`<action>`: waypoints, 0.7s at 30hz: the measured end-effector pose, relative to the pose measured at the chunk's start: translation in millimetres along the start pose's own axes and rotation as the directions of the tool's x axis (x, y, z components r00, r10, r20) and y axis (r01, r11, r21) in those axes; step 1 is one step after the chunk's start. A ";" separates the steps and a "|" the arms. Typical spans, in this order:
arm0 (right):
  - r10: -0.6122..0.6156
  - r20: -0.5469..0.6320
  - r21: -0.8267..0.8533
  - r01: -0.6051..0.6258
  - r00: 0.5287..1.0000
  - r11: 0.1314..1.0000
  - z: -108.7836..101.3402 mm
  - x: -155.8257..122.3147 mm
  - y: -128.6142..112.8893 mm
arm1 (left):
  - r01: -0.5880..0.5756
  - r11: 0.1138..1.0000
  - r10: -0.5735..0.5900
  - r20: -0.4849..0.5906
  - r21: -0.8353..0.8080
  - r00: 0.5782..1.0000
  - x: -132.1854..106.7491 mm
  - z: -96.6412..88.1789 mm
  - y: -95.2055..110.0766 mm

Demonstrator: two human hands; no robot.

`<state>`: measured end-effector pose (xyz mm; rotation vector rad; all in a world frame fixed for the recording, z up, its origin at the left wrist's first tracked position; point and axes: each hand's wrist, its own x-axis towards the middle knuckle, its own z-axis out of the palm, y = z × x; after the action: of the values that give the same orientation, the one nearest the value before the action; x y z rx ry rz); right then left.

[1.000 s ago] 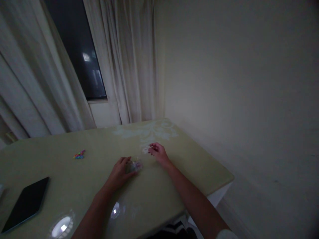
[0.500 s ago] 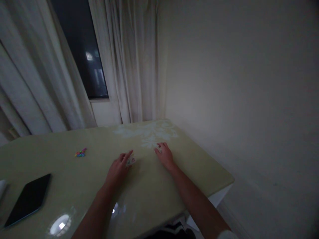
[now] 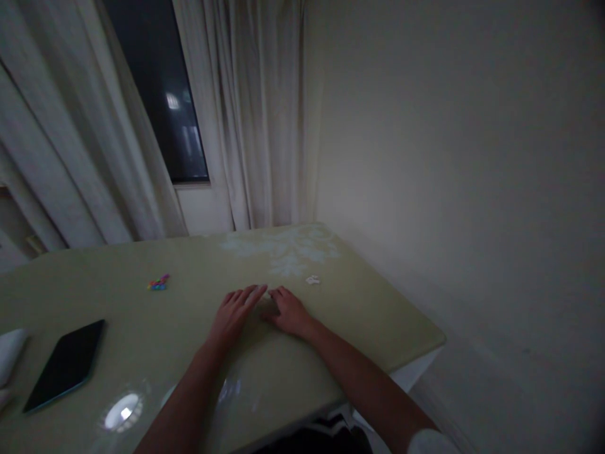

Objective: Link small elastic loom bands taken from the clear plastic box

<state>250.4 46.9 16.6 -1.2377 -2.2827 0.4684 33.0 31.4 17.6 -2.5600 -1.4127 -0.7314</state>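
My left hand (image 3: pixel 237 312) rests on the table with its fingers stretched forward and close together, the palm side turned down. Just to its right, my right hand (image 3: pixel 289 311) lies with curved fingers, its thumb apart from the index finger. The fingertips of both hands nearly meet, and I cannot tell whether they touch. A tiny pale bit shows by the right fingertips, too small to name. Whatever lies beneath the palms is hidden. Beyond my right hand sits a small cluster of white pieces (image 3: pixel 312 279).
Small multicoloured pieces (image 3: pixel 158 284) lie in a group on the left of the glossy table (image 3: pixel 189 265). Nearer me is a black tablet (image 3: pixel 66 366), with a white object (image 3: pixel 10 354) beside it. A wall (image 3: pixel 449 189) runs along the right, and curtains (image 3: pixel 265 126) hang behind.
My right hand has moved left and nearer, away from the white pieces now visible, to beside my left hand. The small patterned item seen by my left fingers is now hidden.
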 end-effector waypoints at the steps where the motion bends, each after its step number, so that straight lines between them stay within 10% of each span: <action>1: 0.001 0.000 0.002 -0.001 1.000 1.000 -0.2 0.2 0.0 | -0.002 1.000 0.002 -0.003 -0.003 1.000 0.1 -0.2 0.1; 11: -0.086 -0.037 -0.074 0.083 0.996 0.994 9.4 0.5 1.4 | 0.215 0.969 -0.228 -0.107 -0.125 0.968 0.1 -5.3 -9.2; 21: -0.300 0.107 -0.270 0.318 0.948 0.909 22.4 38.3 -20.2 | 0.573 0.709 -0.650 -0.068 -0.412 0.757 0.7 -7.1 -37.6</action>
<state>206.2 67.2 18.7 -0.9647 -2.6085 0.0643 -0.1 50.4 19.7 -2.0928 -2.2666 -1.4399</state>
